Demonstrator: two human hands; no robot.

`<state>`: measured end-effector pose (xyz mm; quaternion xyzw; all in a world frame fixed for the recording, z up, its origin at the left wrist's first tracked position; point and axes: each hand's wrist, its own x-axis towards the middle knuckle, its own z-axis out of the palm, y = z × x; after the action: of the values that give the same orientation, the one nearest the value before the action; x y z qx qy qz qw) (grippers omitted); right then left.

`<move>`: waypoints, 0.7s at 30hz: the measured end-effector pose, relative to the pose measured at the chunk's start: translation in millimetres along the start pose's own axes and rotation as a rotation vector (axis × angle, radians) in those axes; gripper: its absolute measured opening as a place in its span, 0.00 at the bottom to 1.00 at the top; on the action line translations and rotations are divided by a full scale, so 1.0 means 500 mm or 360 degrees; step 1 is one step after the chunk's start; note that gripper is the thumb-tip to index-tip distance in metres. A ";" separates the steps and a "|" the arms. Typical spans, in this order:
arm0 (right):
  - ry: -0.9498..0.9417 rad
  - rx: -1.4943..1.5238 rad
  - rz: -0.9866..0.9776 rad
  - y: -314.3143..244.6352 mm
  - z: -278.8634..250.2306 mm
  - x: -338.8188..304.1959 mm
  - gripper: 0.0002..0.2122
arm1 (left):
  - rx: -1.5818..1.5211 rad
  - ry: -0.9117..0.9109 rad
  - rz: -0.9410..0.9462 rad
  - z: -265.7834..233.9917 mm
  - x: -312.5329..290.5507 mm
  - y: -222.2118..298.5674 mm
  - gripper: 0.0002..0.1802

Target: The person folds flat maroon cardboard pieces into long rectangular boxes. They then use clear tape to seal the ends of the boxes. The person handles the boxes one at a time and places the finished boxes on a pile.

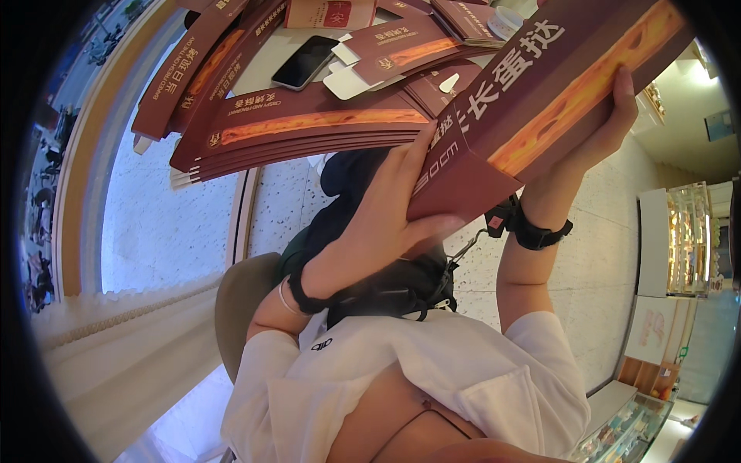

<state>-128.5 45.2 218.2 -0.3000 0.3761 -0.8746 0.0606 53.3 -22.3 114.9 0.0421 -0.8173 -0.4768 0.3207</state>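
Note:
A long maroon carton (505, 92) with an orange pastry picture along its side is held up at a slant, running from the middle of the view to the upper right. My left hand (386, 201) grips its near end, with the thumb along the lower edge and the fingers on the end panel. Farther up, my right hand (598, 139) is closed round the carton's right side, fingertips on the picture. Left of the carton lies a stack of flat folded maroon cartons (309, 127) on the table, close to my left fingertips.
A black phone (304, 62) lies behind the stack. More maroon cartons (174, 85) are at the left, and one with white flaps (390, 55) lies at the back. A white round tub (505, 21) stands behind. A chair (247, 309) and glass display cases (687, 239) are around me.

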 end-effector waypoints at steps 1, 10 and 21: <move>0.0073 -0.0013 -0.0011 0.006 -0.001 -0.004 0.17 | -0.0009 -0.0001 0.0012 -0.003 0.008 0.002 0.54; -0.0076 0.0022 -0.0131 0.022 -0.072 0.009 0.28 | 0.0409 -0.0191 0.0270 -0.107 0.110 -0.080 0.45; 0.0191 -0.0441 -0.0254 -0.067 -0.117 -0.023 0.30 | 0.2041 -0.0376 -0.0662 -0.338 0.270 -0.449 0.51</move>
<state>-148.8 109.2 204.6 -0.2817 0.4710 -0.8327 -0.0734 -10.9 -321.7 56.6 0.3275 -0.9427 0.0485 0.0427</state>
